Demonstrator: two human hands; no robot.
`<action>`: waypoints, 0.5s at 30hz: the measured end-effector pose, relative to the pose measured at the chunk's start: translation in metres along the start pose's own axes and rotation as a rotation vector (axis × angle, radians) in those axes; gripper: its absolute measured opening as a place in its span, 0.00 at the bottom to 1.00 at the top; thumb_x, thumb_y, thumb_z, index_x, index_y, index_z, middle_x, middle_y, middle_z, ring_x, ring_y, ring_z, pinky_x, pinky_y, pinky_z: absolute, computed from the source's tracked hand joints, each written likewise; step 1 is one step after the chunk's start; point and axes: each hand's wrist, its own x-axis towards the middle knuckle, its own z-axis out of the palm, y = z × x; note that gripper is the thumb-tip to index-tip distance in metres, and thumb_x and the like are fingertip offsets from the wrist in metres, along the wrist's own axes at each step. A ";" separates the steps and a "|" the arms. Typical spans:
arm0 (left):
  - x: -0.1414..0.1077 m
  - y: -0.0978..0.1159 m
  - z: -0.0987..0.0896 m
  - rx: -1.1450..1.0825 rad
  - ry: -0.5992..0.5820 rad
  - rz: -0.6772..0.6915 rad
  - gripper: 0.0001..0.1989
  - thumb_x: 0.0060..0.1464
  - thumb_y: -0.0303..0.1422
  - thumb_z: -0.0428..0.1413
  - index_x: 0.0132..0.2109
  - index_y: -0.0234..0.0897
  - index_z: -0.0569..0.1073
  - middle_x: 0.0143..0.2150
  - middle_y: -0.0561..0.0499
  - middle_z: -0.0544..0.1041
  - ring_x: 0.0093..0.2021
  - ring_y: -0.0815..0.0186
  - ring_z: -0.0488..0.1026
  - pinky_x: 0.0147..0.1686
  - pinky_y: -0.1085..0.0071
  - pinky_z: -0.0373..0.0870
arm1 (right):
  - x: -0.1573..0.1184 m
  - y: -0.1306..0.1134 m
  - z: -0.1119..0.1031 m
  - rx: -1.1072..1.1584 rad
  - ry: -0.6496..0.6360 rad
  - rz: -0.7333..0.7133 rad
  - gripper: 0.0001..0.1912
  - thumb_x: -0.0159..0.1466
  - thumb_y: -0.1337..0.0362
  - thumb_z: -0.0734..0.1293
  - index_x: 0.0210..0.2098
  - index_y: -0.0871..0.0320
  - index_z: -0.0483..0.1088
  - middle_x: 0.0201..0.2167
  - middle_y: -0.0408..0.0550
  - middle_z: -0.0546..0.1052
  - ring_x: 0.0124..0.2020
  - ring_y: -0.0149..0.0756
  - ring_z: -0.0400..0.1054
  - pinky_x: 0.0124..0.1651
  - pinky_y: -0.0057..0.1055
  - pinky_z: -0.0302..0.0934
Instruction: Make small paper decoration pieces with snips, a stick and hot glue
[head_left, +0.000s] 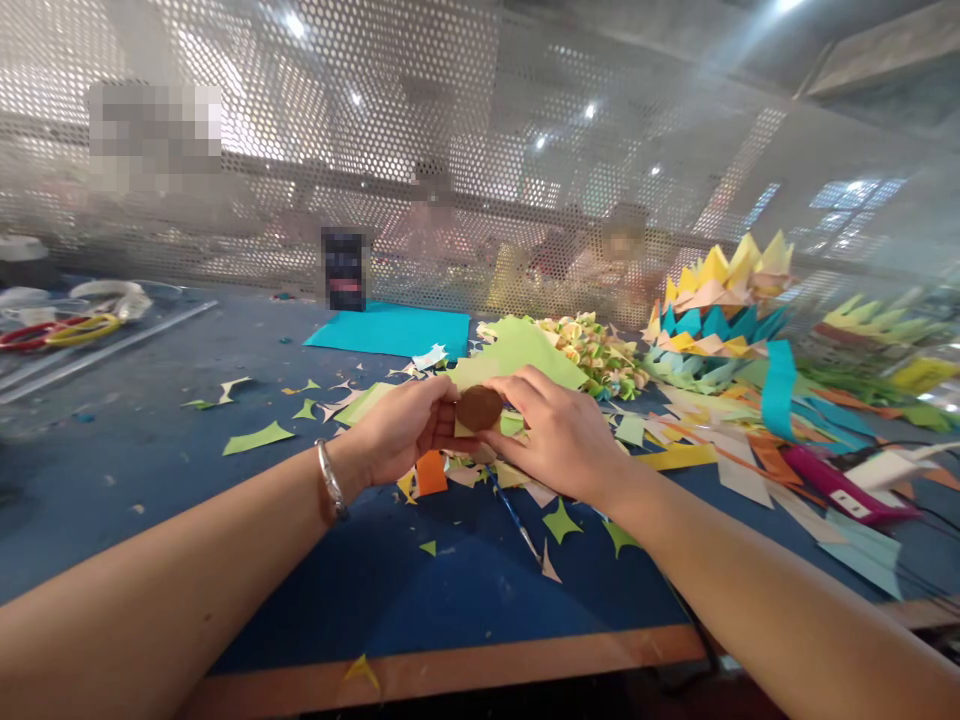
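Observation:
My left hand (405, 418) and my right hand (559, 430) meet above the blue table, fingers closed toward each other. Between them is a round brown disc (480, 409), with pale yellow-green paper (475, 372) showing behind and below it. The right thumb and fingers pinch the disc's side; the left fingers curl at the paper, partly hidden. Under the hands lie an orange paper piece (431, 474), a slim blue pen-like stick (517, 520) and star-shaped green scraps (561, 522). A larger light green sheet (532, 350) lies just beyond.
A teal sheet (394, 330) lies at the back near a dark blurred box (345, 268). Folded paper flowers (592, 350) and stacked zigzag paper rings (720, 320) stand right of it. Scissors (90, 330) are far left. A magenta power strip (847, 487) with cables sits right.

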 end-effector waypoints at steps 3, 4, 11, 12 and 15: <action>0.002 -0.001 -0.001 0.012 -0.019 -0.002 0.09 0.50 0.32 0.51 0.25 0.37 0.73 0.31 0.41 0.82 0.30 0.59 0.79 0.35 0.63 0.79 | 0.000 -0.001 -0.001 0.013 -0.013 0.004 0.21 0.63 0.56 0.65 0.53 0.59 0.69 0.47 0.53 0.74 0.35 0.40 0.71 0.31 0.32 0.55; 0.002 -0.001 -0.001 0.015 -0.028 -0.007 0.09 0.50 0.31 0.52 0.25 0.37 0.74 0.30 0.41 0.82 0.30 0.58 0.79 0.35 0.63 0.79 | 0.000 -0.001 -0.001 0.014 -0.013 0.002 0.21 0.63 0.56 0.65 0.53 0.59 0.69 0.47 0.53 0.75 0.36 0.40 0.71 0.31 0.32 0.55; -0.001 0.001 0.001 0.040 0.002 0.000 0.10 0.50 0.30 0.51 0.25 0.36 0.74 0.29 0.41 0.82 0.29 0.59 0.79 0.36 0.62 0.79 | 0.000 0.000 0.000 0.015 -0.017 -0.009 0.22 0.64 0.55 0.64 0.54 0.59 0.68 0.48 0.52 0.74 0.38 0.41 0.72 0.32 0.33 0.56; -0.001 0.002 0.001 0.048 -0.008 0.007 0.10 0.50 0.29 0.52 0.25 0.36 0.75 0.29 0.42 0.82 0.29 0.59 0.79 0.35 0.63 0.79 | 0.000 0.000 -0.001 0.015 -0.020 -0.010 0.22 0.63 0.56 0.64 0.54 0.59 0.68 0.48 0.52 0.74 0.39 0.42 0.72 0.32 0.33 0.57; -0.003 0.002 0.001 0.083 -0.055 0.035 0.08 0.49 0.29 0.54 0.26 0.35 0.76 0.29 0.43 0.81 0.29 0.61 0.78 0.34 0.65 0.79 | 0.000 0.000 0.000 0.017 -0.021 -0.019 0.22 0.62 0.59 0.65 0.54 0.58 0.69 0.48 0.52 0.74 0.40 0.42 0.71 0.33 0.33 0.57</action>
